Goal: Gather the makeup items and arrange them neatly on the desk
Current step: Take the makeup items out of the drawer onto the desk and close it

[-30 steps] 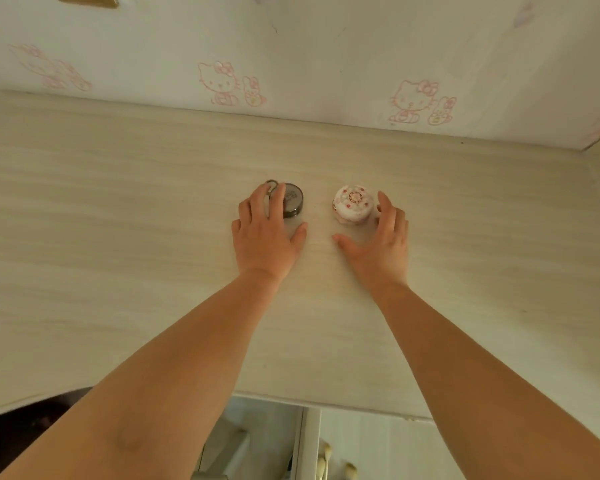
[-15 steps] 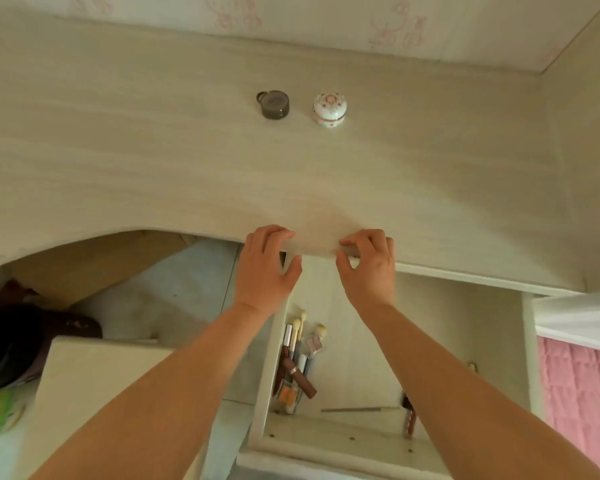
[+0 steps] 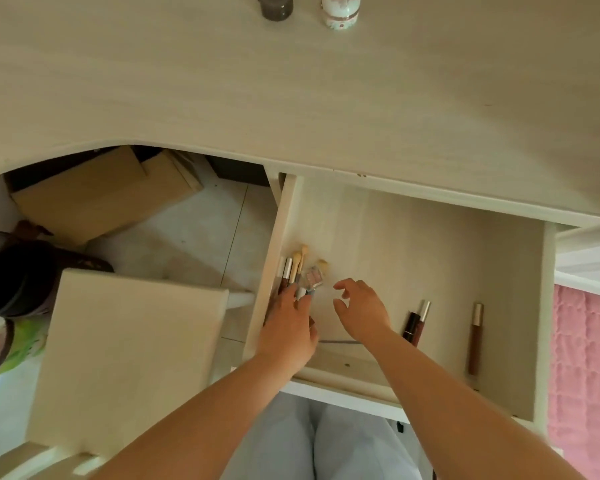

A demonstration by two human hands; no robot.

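Note:
The drawer (image 3: 539, 306) under the desk (image 3: 291, 98) stands pulled out. In its left corner lies a bunch of makeup brushes (image 3: 297, 263) with a small clear compact (image 3: 313, 278). My left hand (image 3: 288, 327) rests on the brushes' lower ends, fingers curled; a grip is hidden. My right hand (image 3: 361, 310) hovers beside it over the drawer bottom, fingers spread and holding nothing. Two dark tubes (image 3: 414, 323) and a brown lip gloss (image 3: 475, 337) lie at the drawer's right. A dark round jar (image 3: 276, 8) and a white flowered jar (image 3: 340, 12) stand side by side at the desk's far edge.
A pale stool (image 3: 129, 348) stands left of the drawer. Cardboard boxes (image 3: 84, 199) and a dark bin (image 3: 14, 275) sit under the desk on the left. A pink quilt (image 3: 586, 358) lies at the right. A thin stick (image 3: 336, 341) lies near the drawer front.
Both hands left the two jars on the desk, came back to the desk's front edge, then dropped into the open drawer. My view tilted down from the desk to the drawer.

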